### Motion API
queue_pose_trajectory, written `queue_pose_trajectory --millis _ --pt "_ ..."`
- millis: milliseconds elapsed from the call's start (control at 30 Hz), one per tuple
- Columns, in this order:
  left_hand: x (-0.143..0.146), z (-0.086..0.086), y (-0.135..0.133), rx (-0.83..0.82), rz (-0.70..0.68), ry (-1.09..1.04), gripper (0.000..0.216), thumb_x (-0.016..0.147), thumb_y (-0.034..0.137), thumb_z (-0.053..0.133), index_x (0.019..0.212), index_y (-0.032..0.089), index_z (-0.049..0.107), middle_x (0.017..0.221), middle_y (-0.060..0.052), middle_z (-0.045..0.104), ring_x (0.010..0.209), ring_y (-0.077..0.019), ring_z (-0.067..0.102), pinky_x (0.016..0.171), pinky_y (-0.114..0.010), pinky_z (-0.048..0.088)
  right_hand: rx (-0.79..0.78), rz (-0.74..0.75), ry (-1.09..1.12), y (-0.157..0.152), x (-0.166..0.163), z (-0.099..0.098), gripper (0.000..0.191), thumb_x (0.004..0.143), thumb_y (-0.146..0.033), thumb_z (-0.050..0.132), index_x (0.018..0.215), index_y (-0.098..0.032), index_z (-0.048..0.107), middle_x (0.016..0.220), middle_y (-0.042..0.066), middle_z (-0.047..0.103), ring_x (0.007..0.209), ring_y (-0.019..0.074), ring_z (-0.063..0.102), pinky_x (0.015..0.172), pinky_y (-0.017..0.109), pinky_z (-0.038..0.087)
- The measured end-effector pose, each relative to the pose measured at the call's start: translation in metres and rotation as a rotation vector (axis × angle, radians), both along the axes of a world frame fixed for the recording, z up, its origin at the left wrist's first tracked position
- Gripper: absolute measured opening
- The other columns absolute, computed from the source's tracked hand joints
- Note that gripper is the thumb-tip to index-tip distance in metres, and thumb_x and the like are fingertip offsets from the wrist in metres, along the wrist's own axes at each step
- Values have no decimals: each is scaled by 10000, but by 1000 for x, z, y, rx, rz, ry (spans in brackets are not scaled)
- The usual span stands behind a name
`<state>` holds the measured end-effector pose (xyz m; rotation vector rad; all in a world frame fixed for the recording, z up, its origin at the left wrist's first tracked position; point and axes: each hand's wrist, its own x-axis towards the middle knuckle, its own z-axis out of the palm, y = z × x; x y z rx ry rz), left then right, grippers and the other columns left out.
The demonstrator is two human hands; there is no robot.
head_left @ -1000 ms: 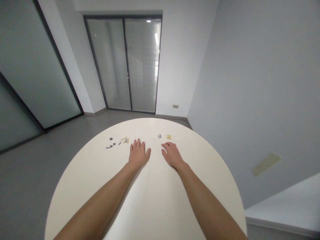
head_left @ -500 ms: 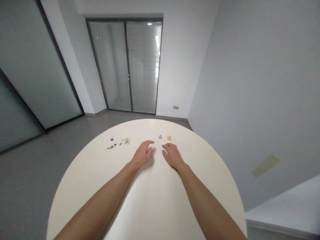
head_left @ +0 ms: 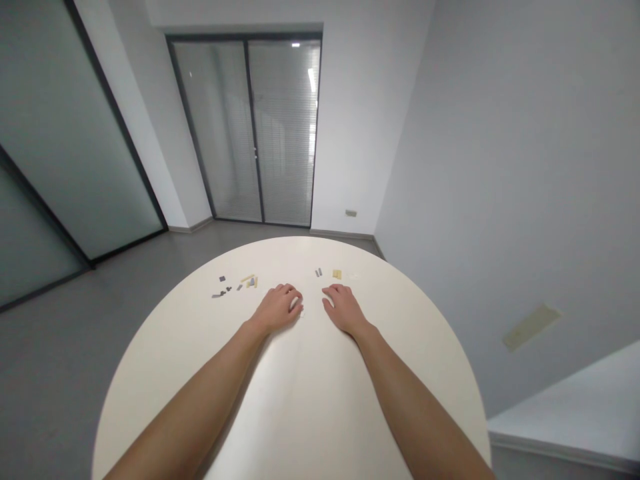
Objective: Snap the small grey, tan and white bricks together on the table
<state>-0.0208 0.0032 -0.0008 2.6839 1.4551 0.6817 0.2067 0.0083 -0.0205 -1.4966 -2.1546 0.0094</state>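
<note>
On the white round table [head_left: 300, 413], my left hand [head_left: 279, 308] lies palm down with its fingers curved and a gap between index finger and thumb. A small whitish piece [head_left: 302, 314] shows faintly beside the tip of that thumb; no grip on it can be made out. My right hand [head_left: 344, 309] rests to the right, fingers bent, thumb apart from the index finger, holding nothing visible. Beyond the right hand lie two small grey strips [head_left: 319, 273] and a yellow flat piece [head_left: 337, 274]. What lies beneath either palm is hidden.
Left of my left hand are several yellow strips [head_left: 248, 278] around a bluish piece [head_left: 252, 282], a grey strip [head_left: 239, 287], a dark square [head_left: 222, 279] and small dark pieces [head_left: 223, 293]. Faint whitish pieces [head_left: 353, 275] lie right of the yellow piece. The table edge curves beyond them.
My left hand has moved left and slightly nearer, its fingers more curled, and covers the spot where a white strip lay. My right hand has hardly moved. The view has shifted slightly.
</note>
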Motion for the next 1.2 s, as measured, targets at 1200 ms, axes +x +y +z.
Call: queue_pose_trajectory --millis 1200 --pt "16 -3 -7 -24 59 -105 231 928 329 503 953 216 703 1026 -75 676 998 -233 574 877 -358 466 -120 217 183 -12 -13 14 181 959 -315 527 1068 -209 625 982 46 667 915 156 605 824 271 431"
